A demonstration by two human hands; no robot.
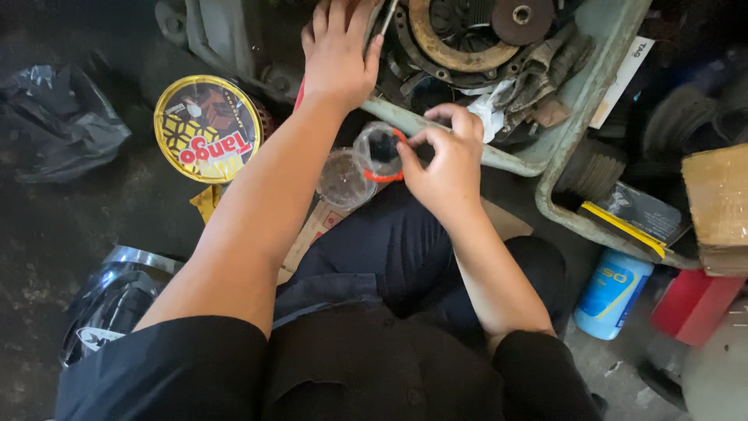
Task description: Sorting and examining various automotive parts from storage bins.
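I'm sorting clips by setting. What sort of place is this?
Probably a small motor repair workshop, worked at floor level. A worn clutch disc lies with greasy parts in a grimy tray, and the concrete floor is oil-stained. The right hand holds a small clear jar.

Round yellow tin (206, 129), blue bottle (612, 292)

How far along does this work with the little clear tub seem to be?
Early to middling, at a guess. Done: a clear lid already lies apart beside the tub. In hand: the right hand holds the small clear tub with its orange rim, while the left hand reaches into the tray of greasy clutch parts. Left: those parts remain heaped, unsorted.
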